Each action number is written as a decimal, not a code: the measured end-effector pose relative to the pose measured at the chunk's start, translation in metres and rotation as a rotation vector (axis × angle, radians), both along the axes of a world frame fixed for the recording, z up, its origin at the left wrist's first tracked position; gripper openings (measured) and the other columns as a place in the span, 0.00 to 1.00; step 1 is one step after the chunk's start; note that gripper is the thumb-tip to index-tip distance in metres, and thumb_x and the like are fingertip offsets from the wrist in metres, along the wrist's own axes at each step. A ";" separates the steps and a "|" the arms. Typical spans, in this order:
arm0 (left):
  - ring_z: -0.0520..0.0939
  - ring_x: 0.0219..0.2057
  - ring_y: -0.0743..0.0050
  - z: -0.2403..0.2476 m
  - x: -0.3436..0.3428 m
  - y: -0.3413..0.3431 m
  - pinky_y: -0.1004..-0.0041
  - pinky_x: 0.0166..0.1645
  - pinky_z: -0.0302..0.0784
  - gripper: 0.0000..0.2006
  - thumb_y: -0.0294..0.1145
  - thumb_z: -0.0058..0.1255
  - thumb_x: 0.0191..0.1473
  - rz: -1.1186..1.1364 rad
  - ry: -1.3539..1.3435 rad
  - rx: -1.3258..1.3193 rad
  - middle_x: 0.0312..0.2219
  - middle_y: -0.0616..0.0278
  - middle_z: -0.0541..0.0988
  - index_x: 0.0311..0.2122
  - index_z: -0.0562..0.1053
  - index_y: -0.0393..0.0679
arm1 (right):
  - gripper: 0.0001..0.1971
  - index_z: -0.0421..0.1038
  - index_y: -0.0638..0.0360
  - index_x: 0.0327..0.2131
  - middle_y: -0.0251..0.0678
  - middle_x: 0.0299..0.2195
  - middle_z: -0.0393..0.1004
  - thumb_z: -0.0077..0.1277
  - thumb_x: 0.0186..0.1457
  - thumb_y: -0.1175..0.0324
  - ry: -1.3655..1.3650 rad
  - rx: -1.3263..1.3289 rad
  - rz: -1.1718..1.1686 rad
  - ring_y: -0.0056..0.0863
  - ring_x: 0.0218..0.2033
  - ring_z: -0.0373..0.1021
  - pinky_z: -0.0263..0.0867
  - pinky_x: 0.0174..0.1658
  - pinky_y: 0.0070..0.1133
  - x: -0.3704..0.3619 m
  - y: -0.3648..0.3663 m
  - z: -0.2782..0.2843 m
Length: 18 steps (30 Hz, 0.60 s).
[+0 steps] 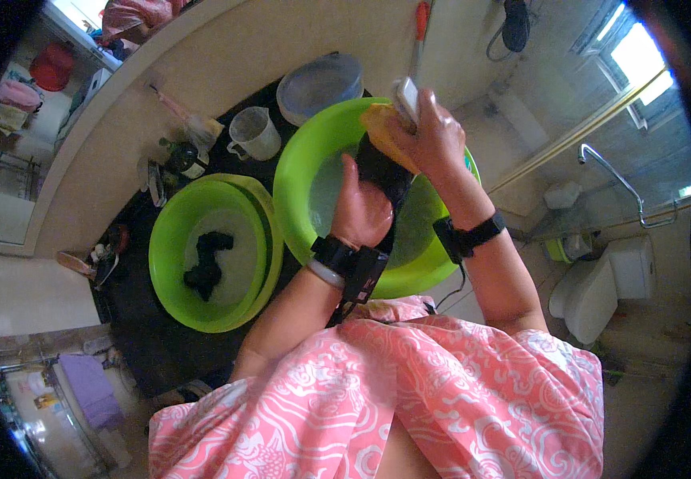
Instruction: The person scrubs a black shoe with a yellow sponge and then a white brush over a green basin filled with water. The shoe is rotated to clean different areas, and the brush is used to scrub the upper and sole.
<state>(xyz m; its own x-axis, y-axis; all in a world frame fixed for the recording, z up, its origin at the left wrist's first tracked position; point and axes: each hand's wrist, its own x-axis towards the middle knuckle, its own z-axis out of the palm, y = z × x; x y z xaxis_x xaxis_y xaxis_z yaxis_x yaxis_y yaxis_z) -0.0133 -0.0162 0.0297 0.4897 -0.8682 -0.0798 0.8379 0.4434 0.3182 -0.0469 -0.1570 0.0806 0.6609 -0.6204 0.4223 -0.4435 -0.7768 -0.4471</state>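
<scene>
Over the larger green basin (291, 172), my left hand (363, 211) is palm up with its thumb stretched out. Wet black cloth (383, 169) lies across its fingers, covering them, and hangs down toward the basin's near side. My right hand (439, 136) grips a white oblong object (407, 99), whose kind I cannot make out. Against its palm side, just above the cloth, is an orange-yellow piece (388, 132). Water shows in the basin below. Left of it, another black cloth (208, 265) lies crumpled in a second green basin (171, 295).
A clear mug (254, 134) and a lidded plastic tub (321, 86) stand behind the basins on the black counter (142, 343). A dark bottle (183, 158) is by the wall. A mirror borders the far left; a toilet (593, 295) and metal faucet (613, 168) are at right.
</scene>
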 end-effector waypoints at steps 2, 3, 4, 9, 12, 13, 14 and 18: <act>0.68 0.57 0.66 0.001 0.006 0.004 0.63 0.63 0.58 0.32 0.60 0.35 0.61 0.012 -0.044 -0.047 0.56 0.64 0.69 0.61 0.61 0.46 | 0.31 0.63 0.52 0.44 0.48 0.34 0.76 0.62 0.41 0.45 0.057 0.067 0.067 0.50 0.34 0.74 0.70 0.35 0.39 -0.011 0.007 0.002; 0.68 0.57 0.66 0.000 0.008 0.005 0.63 0.63 0.58 0.32 0.60 0.34 0.61 0.023 -0.065 -0.063 0.56 0.64 0.69 0.61 0.61 0.46 | 0.33 0.63 0.52 0.47 0.48 0.35 0.76 0.62 0.41 0.46 0.058 0.087 0.110 0.50 0.36 0.73 0.70 0.37 0.39 -0.019 0.016 0.002; 0.68 0.57 0.65 0.000 0.010 0.006 0.63 0.63 0.58 0.31 0.60 0.34 0.61 0.049 -0.091 -0.049 0.56 0.64 0.69 0.61 0.61 0.47 | 0.34 0.63 0.51 0.49 0.47 0.37 0.76 0.62 0.41 0.47 0.114 0.136 0.176 0.50 0.37 0.73 0.70 0.38 0.40 -0.025 0.025 0.002; 0.68 0.57 0.66 -0.003 0.007 0.004 0.64 0.62 0.59 0.31 0.60 0.34 0.61 0.091 -0.143 0.037 0.56 0.65 0.70 0.60 0.61 0.47 | 0.40 0.61 0.48 0.54 0.45 0.41 0.75 0.67 0.36 0.52 -0.115 -0.014 0.124 0.47 0.41 0.72 0.69 0.43 0.39 -0.027 0.047 -0.006; 0.70 0.56 0.67 -0.003 0.001 0.002 0.65 0.61 0.60 0.31 0.60 0.34 0.61 0.050 -0.064 0.045 0.56 0.66 0.70 0.60 0.62 0.47 | 0.40 0.61 0.49 0.53 0.46 0.39 0.75 0.68 0.35 0.51 -0.143 0.062 0.031 0.48 0.39 0.73 0.70 0.41 0.39 -0.008 0.029 -0.011; 0.70 0.55 0.67 -0.003 0.000 0.003 0.65 0.61 0.60 0.31 0.60 0.35 0.61 0.028 -0.059 0.079 0.56 0.66 0.70 0.60 0.62 0.47 | 0.38 0.62 0.51 0.51 0.48 0.38 0.76 0.66 0.37 0.48 -0.143 0.095 -0.014 0.50 0.38 0.74 0.70 0.40 0.39 -0.003 0.019 -0.012; 0.70 0.55 0.67 -0.003 -0.002 0.003 0.64 0.61 0.60 0.32 0.61 0.35 0.61 0.005 -0.053 0.114 0.56 0.65 0.70 0.60 0.62 0.47 | 0.37 0.63 0.52 0.50 0.49 0.38 0.76 0.66 0.37 0.48 -0.140 0.108 -0.012 0.50 0.38 0.74 0.70 0.40 0.38 0.002 0.010 -0.012; 0.71 0.55 0.66 -0.004 0.000 0.001 0.64 0.61 0.61 0.33 0.62 0.34 0.60 -0.009 -0.058 0.078 0.57 0.66 0.69 0.60 0.62 0.47 | 0.32 0.65 0.53 0.46 0.50 0.37 0.77 0.65 0.40 0.48 -0.118 0.282 0.052 0.52 0.38 0.74 0.70 0.41 0.39 -0.002 -0.006 -0.010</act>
<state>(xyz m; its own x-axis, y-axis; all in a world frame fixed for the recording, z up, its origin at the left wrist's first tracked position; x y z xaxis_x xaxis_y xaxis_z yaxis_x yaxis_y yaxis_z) -0.0137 -0.0151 0.0254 0.4880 -0.8647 -0.1192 0.8207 0.4080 0.4001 -0.0486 -0.1627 0.0708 0.6511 -0.6908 0.3143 -0.3387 -0.6351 -0.6942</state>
